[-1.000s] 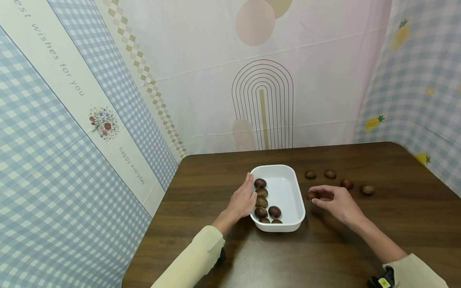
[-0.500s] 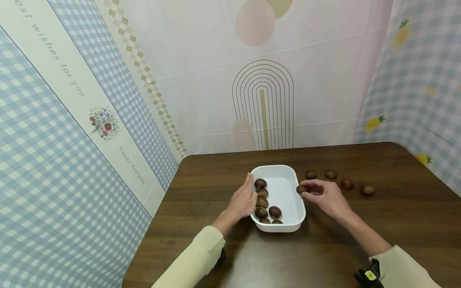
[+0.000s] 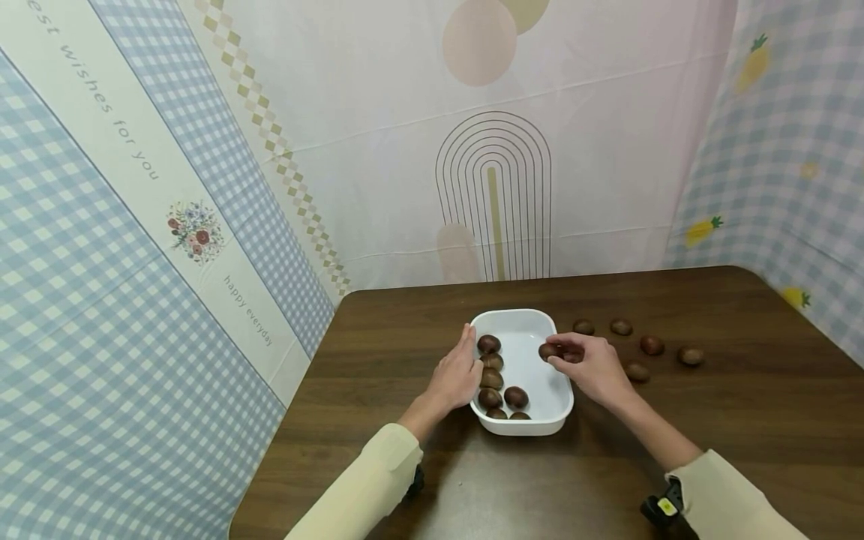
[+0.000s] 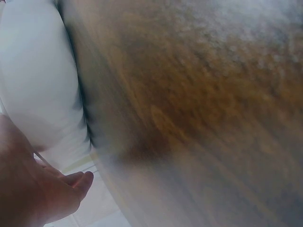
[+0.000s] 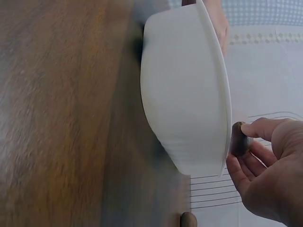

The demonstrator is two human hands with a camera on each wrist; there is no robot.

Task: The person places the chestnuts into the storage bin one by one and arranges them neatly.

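A white rectangular dish (image 3: 529,427) with rounded corners stands on the wooden table, several brown chestnuts (image 3: 490,378) lying along its left side and near end. My left hand (image 3: 454,377) rests against the dish's left wall, fingers extended along the rim. Between thumb and fingertips, my right hand (image 3: 594,365) pinches a chestnut (image 3: 550,351) over the right rim. In the right wrist view, that pinched chestnut (image 5: 240,139) shows right at the rim, above the dish's outer wall (image 5: 184,90). The left wrist view catches the left hand (image 4: 52,191) beside the dish wall (image 4: 42,80).
Several loose chestnuts lie on the table (image 3: 742,420) right of the dish, among them a reddish one (image 3: 652,345), one at the far right (image 3: 691,355) and one by the right wrist (image 3: 637,372). Patterned cloth (image 3: 378,165) hangs behind the table.
My right hand has carried the pinched chestnut leftward from beside the dish to over its right rim. A chestnut formerly behind the hand now shows on the table. The left hand stays put.
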